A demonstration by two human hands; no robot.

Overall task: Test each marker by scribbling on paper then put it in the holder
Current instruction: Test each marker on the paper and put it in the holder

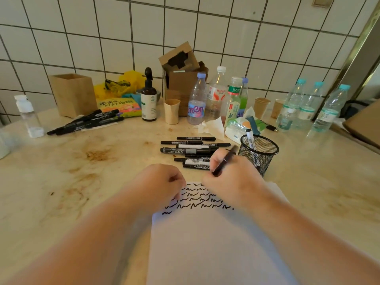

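Near the front edge of the counter (pixel 61 182), the right hand (pixel 232 177) pinches a black marker (pixel 224 161) at the far edge of the scribbled paper (pixel 205 233). Marker long axis slants from the hidden tip, at the paper, up and away to the right, its rear end toward the mesh holder (pixel 260 154) just beside the hand. That hand is the nearer one. The left hand (pixel 162 182), fingers curled, steadies the paper; whether it holds a cap cannot be determined. Untested markers (pixel 189 151) lie just beyond the hands.

Paper (pixel 205 243) lies near on the tabletop (pixel 82 171). Beyond it lies a marker pile (pixel 191 151); the holder (pixel 259 155) stands right of the pile. Bottles (pixel 216 95) stand far, second marker group (pixel 86 122) far left.
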